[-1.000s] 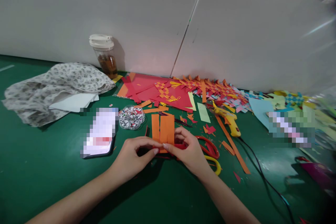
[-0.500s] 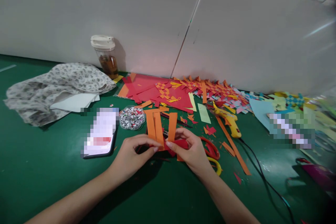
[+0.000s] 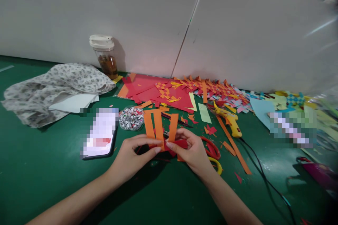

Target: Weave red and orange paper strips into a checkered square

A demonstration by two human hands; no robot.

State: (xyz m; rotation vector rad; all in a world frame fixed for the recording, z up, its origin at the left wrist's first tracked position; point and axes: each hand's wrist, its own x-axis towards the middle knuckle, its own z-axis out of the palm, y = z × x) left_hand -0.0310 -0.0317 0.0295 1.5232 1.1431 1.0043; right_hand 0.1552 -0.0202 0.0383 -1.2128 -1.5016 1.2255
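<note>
Green table is carrying everything. Left hand, nearly closed, is pinching two orange strips by their lower ends. Right hand, also nearly closed, is gripping one lone orange strip and red paper. All three strips are jutting beyond the fingertips.

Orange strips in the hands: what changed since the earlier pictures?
The orange strips fanned apart, leaving a wider gap between those in the left hand and the one at the right hand. Neither hand let go; phone, cup and glue gun stayed put.
</note>
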